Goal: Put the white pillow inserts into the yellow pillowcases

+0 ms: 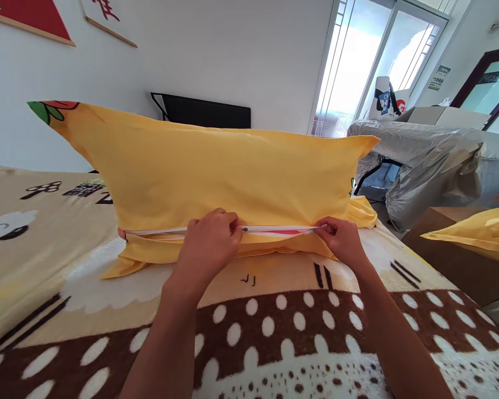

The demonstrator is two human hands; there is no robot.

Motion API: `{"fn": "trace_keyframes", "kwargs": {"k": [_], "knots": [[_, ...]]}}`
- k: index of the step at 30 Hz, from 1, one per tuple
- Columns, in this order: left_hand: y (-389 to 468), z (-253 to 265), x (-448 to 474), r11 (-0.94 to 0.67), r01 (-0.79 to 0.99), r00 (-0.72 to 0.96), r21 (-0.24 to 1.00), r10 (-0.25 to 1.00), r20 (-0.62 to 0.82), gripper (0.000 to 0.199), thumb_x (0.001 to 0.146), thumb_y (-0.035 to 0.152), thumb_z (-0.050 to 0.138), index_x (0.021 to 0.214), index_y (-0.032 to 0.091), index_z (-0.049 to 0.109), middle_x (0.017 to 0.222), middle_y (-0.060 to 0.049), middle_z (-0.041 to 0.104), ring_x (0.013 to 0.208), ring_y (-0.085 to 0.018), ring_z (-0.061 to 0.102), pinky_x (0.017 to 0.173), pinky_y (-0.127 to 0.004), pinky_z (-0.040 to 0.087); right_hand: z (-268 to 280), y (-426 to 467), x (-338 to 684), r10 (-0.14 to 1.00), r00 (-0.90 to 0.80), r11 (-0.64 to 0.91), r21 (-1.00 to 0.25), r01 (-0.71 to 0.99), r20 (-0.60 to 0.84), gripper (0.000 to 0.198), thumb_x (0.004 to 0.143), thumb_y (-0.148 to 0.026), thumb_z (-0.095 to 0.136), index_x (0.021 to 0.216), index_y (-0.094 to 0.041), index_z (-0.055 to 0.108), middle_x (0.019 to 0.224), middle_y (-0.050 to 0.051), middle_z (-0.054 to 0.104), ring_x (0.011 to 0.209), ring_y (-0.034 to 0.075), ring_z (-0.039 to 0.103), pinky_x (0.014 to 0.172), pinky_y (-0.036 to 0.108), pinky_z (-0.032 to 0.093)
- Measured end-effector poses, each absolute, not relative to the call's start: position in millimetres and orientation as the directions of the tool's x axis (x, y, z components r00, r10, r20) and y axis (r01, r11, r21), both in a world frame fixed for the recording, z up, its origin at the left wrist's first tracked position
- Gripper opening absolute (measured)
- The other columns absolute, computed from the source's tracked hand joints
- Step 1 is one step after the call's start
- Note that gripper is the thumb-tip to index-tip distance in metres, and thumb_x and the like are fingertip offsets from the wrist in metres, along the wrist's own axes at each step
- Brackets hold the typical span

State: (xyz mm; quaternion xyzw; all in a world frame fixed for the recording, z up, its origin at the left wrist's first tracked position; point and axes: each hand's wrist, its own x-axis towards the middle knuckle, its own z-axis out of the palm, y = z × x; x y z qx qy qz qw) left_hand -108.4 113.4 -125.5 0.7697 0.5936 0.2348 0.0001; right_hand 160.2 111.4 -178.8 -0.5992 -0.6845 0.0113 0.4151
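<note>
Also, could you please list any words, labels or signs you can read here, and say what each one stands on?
"Z": last black letter printed on the blanket, behind the pillow; the rest is hidden or blurred.
Red character on the wall board: cut off, unreadable.
Green notice by the window: too small.
Print on the white bag: a picture, no readable words.

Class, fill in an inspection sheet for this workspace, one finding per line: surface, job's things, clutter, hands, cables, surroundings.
Surface: patterned blanket in cream and brown with white dots.
Job's things: yellow pillowcase lying on the blanket; its zipper runs along the near edge, partly open, red showing inside.
Clutter: nothing seen on the blanket.
Hands: left hand pinches at the zipper pull; right hand grips the zipper's right end.
Cables: nothing seen.
Surroundings: silver-covered furniture, another yellow pillow at right, glass doors.
</note>
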Motion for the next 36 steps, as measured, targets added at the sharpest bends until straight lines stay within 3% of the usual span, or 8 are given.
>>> {"fn": "trace_keyframes", "kwargs": {"k": [4,7,11,15,18,23,28,36], "knots": [[114.3,-126.8,-115.7,-0.488,0.816,0.369,0.31,0.852,0.371,0.019,0.081,0.02,0.039,0.067,0.019,0.051,0.084,-0.005,0.056,0.078,-0.018,0.053,0.074,-0.032,0.038,-175.0,108.8,160.1,0.854,0.01,0.277,-0.473,0.836,0.519,0.016,0.076,-0.028,0.056,0.077,-0.018,0.067,0.051,-0.003,0.053,0.05,0.012,0.047,0.053,0.023,0.034],[112.4,-126.8,-120.7,-0.556,0.768,0.445,0.316,0.82,0.361,0.02,0.082,0.019,0.038,0.067,0.018,0.052,0.084,-0.005,0.056,0.077,-0.017,0.053,0.074,-0.03,0.039,-171.3,104.2,155.3,0.849,-0.088,0.305,-0.347,0.887,0.521,0.014,0.076,-0.019,0.053,0.077,-0.017,0.067,0.065,0.002,0.06,0.064,0.015,0.054,0.06,0.025,0.038],[109.5,-126.0,-131.3,-0.602,0.712,0.487,0.362,0.794,0.363,0.017,0.08,0.016,0.04,0.068,0.018,0.053,0.08,-0.003,0.058,0.074,-0.016,0.053,0.072,-0.029,0.039,-169.7,91.1,135.8,0.746,-0.232,0.422,-0.173,0.89,0.625,0.017,0.077,-0.013,0.051,0.082,-0.017,0.066,0.088,0.008,0.061,0.089,0.021,0.054,0.079,0.032,0.041],[106.5,-125.6,-141.6,-0.635,0.679,0.516,0.368,0.77,0.376,0.017,0.08,0.014,0.041,0.068,0.018,0.053,0.078,-0.003,0.058,0.075,-0.016,0.052,0.073,-0.028,0.038,-166.1,77.3,98.4,0.667,-0.339,0.543,-0.12,0.831,0.664,0.019,0.086,-0.018,0.048,0.097,-0.019,0.064,0.099,0.008,0.062,0.094,0.021,0.054,0.084,0.034,0.039],[104.8,-126.3,-145.7,-0.619,0.686,0.487,0.382,0.781,0.392,0.015,0.079,0.014,0.043,0.071,0.017,0.055,0.08,-0.003,0.059,0.078,-0.016,0.053,0.075,-0.029,0.038,-152.9,76.5,59.7,0.691,-0.398,0.548,-0.079,0.833,0.603,0.02,0.088,-0.019,0.049,0.102,-0.02,0.062,0.101,0.007,0.064,0.095,0.019,0.056,0.084,0.032,0.039],[108.0,-132.7,-149.2,-0.608,0.704,0.474,0.368,0.788,0.393,0.018,0.081,0.014,0.041,0.073,0.017,0.057,0.08,-0.004,0.061,0.078,-0.017,0.056,0.073,-0.028,0.04,-127.2,90.4,-0.6,0.817,-0.459,0.463,0.078,0.883,0.35,0.014,0.081,-0.016,0.054,0.091,-0.015,0.064,0.094,0.009,0.065,0.088,0.023,0.06,0.077,0.034,0.039],[117.1,-144.7,-151.7,-0.579,0.749,0.477,0.321,0.808,0.345,0.018,0.081,0.014,0.042,0.074,0.016,0.058,0.085,-0.006,0.063,0.082,-0.018,0.057,0.074,-0.03,0.04,-151.2,103.9,-22.8,0.861,-0.31,0.352,-0.03,0.936,0.404,0.022,0.08,-0.004,0.045,0.09,-0.013,0.063,0.091,0.01,0.065,0.086,0.021,0.059,0.075,0.031,0.038],[126.9,-145.2,-136.3,-0.472,0.859,0.412,0.198,0.868,0.279,0.019,0.079,0.013,0.041,0.076,0.015,0.06,0.09,-0.01,0.064,0.087,-0.022,0.058,0.076,-0.034,0.039,-188.6,121.3,-11.5,0.78,-0.318,0.447,-0.126,0.885,0.539,0.016,0.082,-0.009,0.049,0.092,-0.015,0.06,0.092,0.007,0.062,0.089,0.019,0.054,0.079,0.031,0.036]]}}
